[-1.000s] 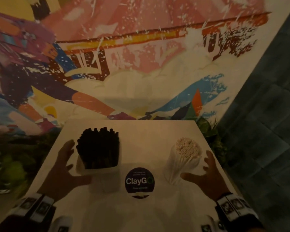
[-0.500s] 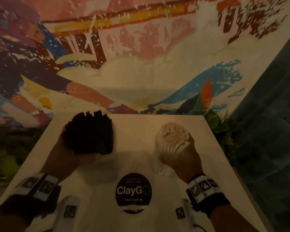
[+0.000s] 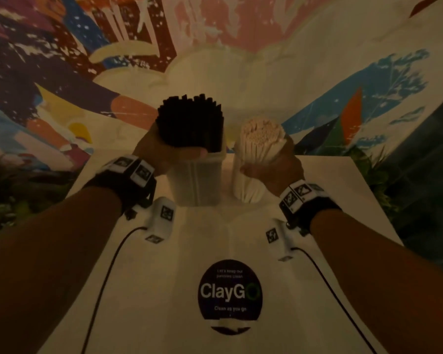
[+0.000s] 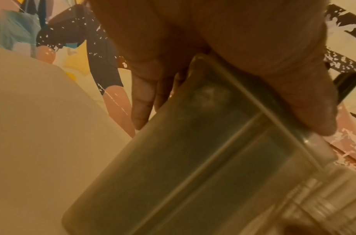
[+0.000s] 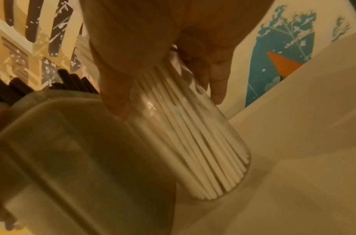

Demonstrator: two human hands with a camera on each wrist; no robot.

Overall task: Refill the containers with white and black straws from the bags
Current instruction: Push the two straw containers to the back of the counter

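A square translucent container [image 3: 196, 180] packed with black straws [image 3: 191, 121] is at the far middle of the white table [image 3: 143, 290]. My left hand [image 3: 164, 152] grips it near the rim, thumb across its front. In the left wrist view my fingers [image 4: 141, 101] wrap the container's wall [image 4: 193, 159]. Just right of it, my right hand [image 3: 274, 166] grips a round clear jar [image 3: 246, 185] full of white straws [image 3: 262, 135]. In the right wrist view the thumb and fingers [image 5: 116, 95] clasp the jar [image 5: 193, 143], with the square container [image 5: 72, 159] beside it. No bags are in view.
A round dark "ClayGo" sticker [image 3: 230, 291] lies on the table near me. A painted mural wall [image 3: 215, 47] rises right behind the table's far edge. Green plants [image 3: 368, 169] flank the table, and dark flooring [image 3: 432, 187] lies to the right.
Both hands went from spread beside the containers to gripping them. The two containers now stand closer together and farther from me, near the table's far edge.
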